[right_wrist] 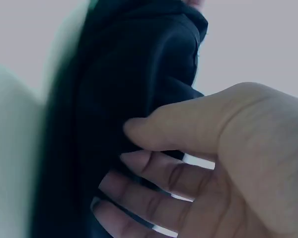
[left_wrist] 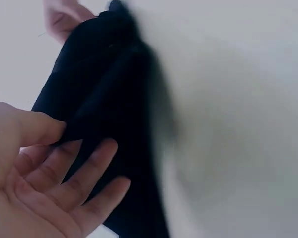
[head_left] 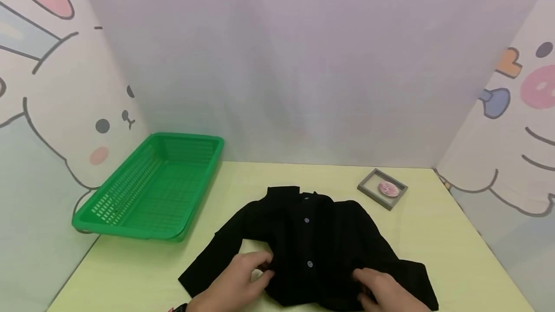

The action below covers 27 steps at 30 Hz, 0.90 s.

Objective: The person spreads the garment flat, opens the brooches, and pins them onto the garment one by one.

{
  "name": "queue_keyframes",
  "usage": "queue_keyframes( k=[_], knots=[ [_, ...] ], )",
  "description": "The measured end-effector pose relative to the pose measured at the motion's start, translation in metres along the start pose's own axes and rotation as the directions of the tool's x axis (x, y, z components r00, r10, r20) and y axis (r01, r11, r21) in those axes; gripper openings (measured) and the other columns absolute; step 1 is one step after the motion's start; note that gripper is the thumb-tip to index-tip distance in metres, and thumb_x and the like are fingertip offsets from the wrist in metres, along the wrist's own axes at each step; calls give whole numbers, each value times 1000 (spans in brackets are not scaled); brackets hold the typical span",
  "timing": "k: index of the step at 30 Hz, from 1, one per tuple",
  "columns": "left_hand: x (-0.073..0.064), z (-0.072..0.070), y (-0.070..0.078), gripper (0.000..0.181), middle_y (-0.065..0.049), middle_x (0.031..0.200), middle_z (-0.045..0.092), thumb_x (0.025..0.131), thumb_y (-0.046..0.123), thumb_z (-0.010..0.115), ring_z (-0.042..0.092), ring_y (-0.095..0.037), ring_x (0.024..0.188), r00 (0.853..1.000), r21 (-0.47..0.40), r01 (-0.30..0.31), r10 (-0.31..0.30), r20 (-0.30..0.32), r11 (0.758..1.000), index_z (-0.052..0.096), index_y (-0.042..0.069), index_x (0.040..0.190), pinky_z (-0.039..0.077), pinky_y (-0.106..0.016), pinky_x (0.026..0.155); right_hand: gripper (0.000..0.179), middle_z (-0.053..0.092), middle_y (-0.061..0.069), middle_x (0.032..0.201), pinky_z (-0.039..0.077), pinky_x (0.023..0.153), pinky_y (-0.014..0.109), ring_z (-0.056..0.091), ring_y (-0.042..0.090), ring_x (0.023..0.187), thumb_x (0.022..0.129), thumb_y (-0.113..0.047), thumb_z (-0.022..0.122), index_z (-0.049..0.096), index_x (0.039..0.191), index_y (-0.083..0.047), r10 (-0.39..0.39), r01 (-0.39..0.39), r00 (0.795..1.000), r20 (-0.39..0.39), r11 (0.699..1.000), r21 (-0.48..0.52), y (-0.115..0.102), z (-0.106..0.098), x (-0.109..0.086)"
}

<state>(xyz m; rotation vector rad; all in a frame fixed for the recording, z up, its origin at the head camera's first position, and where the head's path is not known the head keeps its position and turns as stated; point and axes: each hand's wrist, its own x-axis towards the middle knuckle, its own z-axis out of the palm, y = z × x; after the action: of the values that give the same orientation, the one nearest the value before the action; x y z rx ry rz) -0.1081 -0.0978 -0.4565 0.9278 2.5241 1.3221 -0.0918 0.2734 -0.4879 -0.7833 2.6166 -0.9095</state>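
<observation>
A black button-up shirt lies front up on the pale yellow table, its collar pointing away from me. Down its front run several light buttons. One sleeve spreads out to the left; the other bends out to the right. My left hand pinches the shirt's left side near the hem; in the left wrist view the thumb and index finger grip black cloth. At the right side near the hem, my right hand pinches the cloth between thumb and fingers, as the right wrist view shows on the dark fabric.
A green plastic basket stands at the back left, against the cartoon-printed wall. Toward the back right lies a small grey frame-like tray with a pink oval piece in it. Pale walls enclose the table on three sides.
</observation>
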Motion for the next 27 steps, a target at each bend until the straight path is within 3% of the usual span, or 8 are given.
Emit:
queue_keyframes(
  k=[3,5,8,12,15,19,24,27],
  knots=[
    [0,-14,11,13,8,102,73,100,7,68,69,-1,96,997,-38,-44,41,-71,998,70,20,100,60,-24,84,29,55,-18,88,44,59,18,47,-7,74,90,3,72,63,102,-22,-143,129,982,-125,985,-112,0,-13,-3],
    [0,-22,18,14,8,102,73,99,7,68,70,-1,95,989,-21,-85,82,-122,996,71,20,102,61,-24,82,31,58,-15,91,45,60,18,49,-7,77,87,6,74,65,104,-18,-202,166,959,-201,969,-183,-27,-32,-5],
    [-2,-34,27,13,5,102,74,100,9,69,71,-2,91,968,11,-152,151,-199,988,72,19,106,61,-24,78,39,59,-14,92,43,61,13,49,-7,79,79,14,77,67,105,-14,-332,228,885,-327,921,-316,-55,-52,-6],
    [-6,-50,39,16,3,102,75,99,6,69,71,-4,85,928,53,-227,233,-290,972,74,16,110,61,-24,72,50,60,-17,94,40,64,9,50,-6,79,72,19,77,69,103,-19,-393,227,808,-438,895,-384,-72,-71,-5],
    [-9,-65,50,21,2,99,75,97,0,70,70,-6,81,894,69,-268,275,-353,961,74,14,112,61,-24,68,34,61,-14,94,40,63,10,51,-4,79,87,12,72,68,103,-18,-437,257,745,-504,885,-389,-78,-83,-5],
    [-12,-86,64,29,0,99,75,93,-10,68,72,-7,85,850,14,-317,291,-440,948,74,11,112,61,-24,65,19,60,-14,94,42,64,9,50,-6,80,99,1,63,68,101,-18,-424,229,702,-572,895,-382,-86,-95,-11],
    [-11,-110,74,31,2,105,75,91,-19,64,73,-5,95,778,-49,-376,287,-559,925,74,1,112,56,-18,60,50,58,-15,89,43,60,9,51,-9,73,73,27,70,70,100,-15,-302,106,661,-687,944,-313,-90,-99,-15],
    [-6,-119,72,25,3,107,75,95,-11,65,72,-2,93,784,-39,-272,198,-589,962,74,1,114,52,-17,60,43,64,-12,83,48,57,10,58,-7,64,80,25,69,71,105,-10,-166,71,664,-729,985,-159,-85,-94,-11]
  ],
)
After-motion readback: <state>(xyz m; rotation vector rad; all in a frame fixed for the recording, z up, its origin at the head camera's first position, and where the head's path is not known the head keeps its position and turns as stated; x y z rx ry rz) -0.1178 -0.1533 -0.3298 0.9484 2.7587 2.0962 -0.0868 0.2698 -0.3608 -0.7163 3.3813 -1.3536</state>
